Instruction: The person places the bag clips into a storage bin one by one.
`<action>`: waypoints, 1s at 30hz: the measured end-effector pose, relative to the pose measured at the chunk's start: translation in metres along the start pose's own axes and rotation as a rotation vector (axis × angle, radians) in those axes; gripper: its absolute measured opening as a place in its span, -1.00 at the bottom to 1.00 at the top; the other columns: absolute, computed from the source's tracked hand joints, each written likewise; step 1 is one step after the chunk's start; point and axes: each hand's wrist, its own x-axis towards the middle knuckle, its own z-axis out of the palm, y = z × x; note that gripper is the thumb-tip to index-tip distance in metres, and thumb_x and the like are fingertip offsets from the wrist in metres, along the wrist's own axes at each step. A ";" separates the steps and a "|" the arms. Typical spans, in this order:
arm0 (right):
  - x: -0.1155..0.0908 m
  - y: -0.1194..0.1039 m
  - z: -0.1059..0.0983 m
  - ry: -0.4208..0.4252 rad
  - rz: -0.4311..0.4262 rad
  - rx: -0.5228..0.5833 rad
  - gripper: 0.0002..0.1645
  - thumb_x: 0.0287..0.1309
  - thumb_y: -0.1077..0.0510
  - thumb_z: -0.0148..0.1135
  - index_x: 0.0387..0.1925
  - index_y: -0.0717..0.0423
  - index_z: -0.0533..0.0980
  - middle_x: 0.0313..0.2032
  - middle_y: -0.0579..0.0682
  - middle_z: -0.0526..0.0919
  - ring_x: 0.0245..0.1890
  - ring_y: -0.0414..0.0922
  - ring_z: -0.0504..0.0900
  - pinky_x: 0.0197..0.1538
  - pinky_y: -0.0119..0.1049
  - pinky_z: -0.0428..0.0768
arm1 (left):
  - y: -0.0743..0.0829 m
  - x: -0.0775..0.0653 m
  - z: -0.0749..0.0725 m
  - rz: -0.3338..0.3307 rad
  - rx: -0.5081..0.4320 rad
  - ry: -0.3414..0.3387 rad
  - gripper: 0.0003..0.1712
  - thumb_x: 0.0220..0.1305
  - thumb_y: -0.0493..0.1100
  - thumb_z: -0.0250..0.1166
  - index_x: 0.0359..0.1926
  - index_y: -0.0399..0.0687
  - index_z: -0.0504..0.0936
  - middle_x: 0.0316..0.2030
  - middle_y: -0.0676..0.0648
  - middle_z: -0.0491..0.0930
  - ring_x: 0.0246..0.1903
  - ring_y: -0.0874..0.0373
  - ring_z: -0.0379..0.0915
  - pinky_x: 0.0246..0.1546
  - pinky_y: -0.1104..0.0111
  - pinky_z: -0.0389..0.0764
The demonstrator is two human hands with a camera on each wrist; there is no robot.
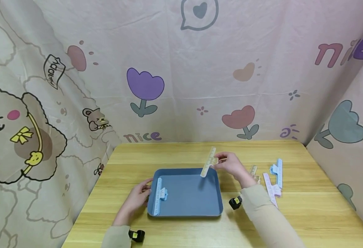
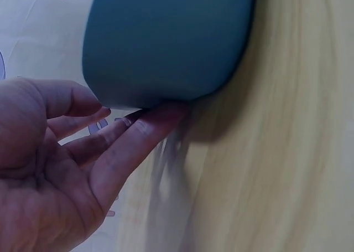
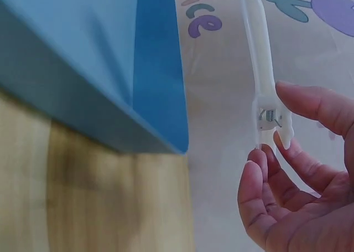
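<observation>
the right hand [image 1: 231, 165] pinches a clear yellowish clip [image 1: 208, 162] over the far right corner of the tray [image 1: 189, 194]; the left hand [image 1: 136, 198] grips the tray's left edge. a blue clip [image 1: 158, 196] lies inside, at left.

Left forearm, beige-sleeved [image 1: 116, 237], reaches forward and inward. We note the bare left hand [image 1: 138, 197] low, palm turned inward, fingers extended and slightly bent. Right forearm, also beige-sleeved [image 1: 266, 212], slants in from the lower right, wrist uncovered. We find the bare right hand [image 1: 230, 164] raised and farther forward, thumb opposing bent fingers in a pinch.
</observation>
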 end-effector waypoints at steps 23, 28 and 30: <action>0.012 -0.034 0.060 -0.190 -0.136 -0.144 -0.54 -0.24 0.36 0.57 -0.17 0.28 0.63 -0.24 0.06 0.60 -0.25 0.00 0.56 -0.21 -0.26 0.57 | 0.002 0.005 0.002 -0.042 -0.128 -0.047 -0.46 0.42 -0.42 0.04 0.39 -0.16 0.34 -0.02 -0.32 0.45 -0.21 -0.06 0.46 -0.46 0.17 0.61; 0.010 -0.038 0.077 -0.260 -0.143 -0.200 -0.55 -0.28 0.33 0.60 -0.22 0.23 0.65 -0.29 -0.02 0.62 -0.25 -0.07 0.51 -0.19 -0.27 0.52 | 0.002 0.004 0.002 -0.036 -0.129 -0.050 -0.46 0.42 -0.41 0.05 0.39 -0.17 0.34 -0.01 -0.33 0.46 -0.20 -0.08 0.46 -0.46 0.13 0.61; 0.010 -0.039 0.082 -0.279 -0.148 -0.210 -0.56 -0.27 0.32 0.60 -0.22 0.22 0.65 -0.30 -0.03 0.61 -0.27 -0.08 0.51 -0.21 -0.27 0.51 | 0.002 0.004 0.002 -0.033 -0.132 -0.058 -0.46 0.43 -0.41 0.05 0.39 -0.18 0.33 0.01 -0.34 0.45 -0.19 -0.08 0.46 -0.45 0.13 0.61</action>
